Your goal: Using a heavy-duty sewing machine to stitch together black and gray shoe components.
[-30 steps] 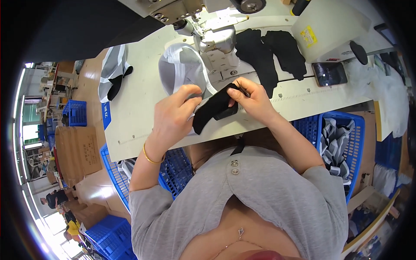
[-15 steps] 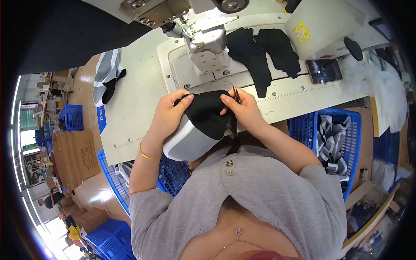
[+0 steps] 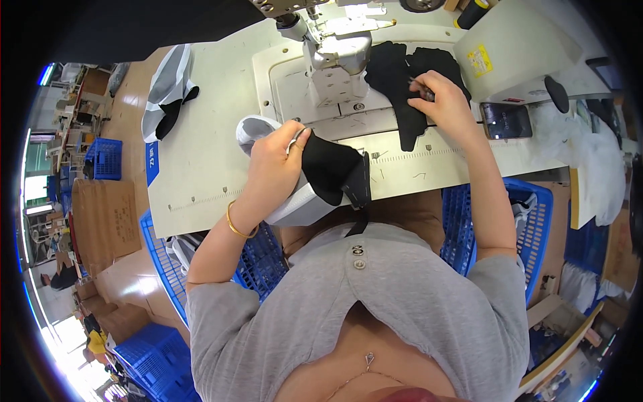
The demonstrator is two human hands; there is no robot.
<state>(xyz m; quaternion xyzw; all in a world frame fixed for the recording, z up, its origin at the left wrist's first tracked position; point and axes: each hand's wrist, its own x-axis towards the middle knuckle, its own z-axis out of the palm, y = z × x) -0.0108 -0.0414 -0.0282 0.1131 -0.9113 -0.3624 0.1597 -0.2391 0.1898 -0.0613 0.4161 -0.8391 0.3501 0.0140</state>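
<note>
The white worktable (image 3: 207, 167) is spread across the view; the sewing machine (image 3: 338, 63) is mounted at its far side, its light lit; a blue basket (image 3: 545, 234) is set below the right of the edge, a second basket (image 3: 161, 261) below the left; between them the grey, white and black fabric piece (image 3: 328, 166) is held at the near table edge, its lower part hung over it; the loose black pieces (image 3: 395, 87) are laid right of the machine; by the left hand (image 3: 281, 157) the fabric piece is pinched between closed thumb and forefinger; the right hand (image 3: 442, 107) is held over the black pieces, its fingers half curled about a small dark tool (image 3: 420, 88), thumb and forefinger slightly parted; whether cloth is touched there cannot be told; the fabric piece might be dropped off the edge if that single pinch were loosened; the black pieces might be dragged askew if several layers were caught, or be snagged if the tool's tip were pressed into them.
</note>
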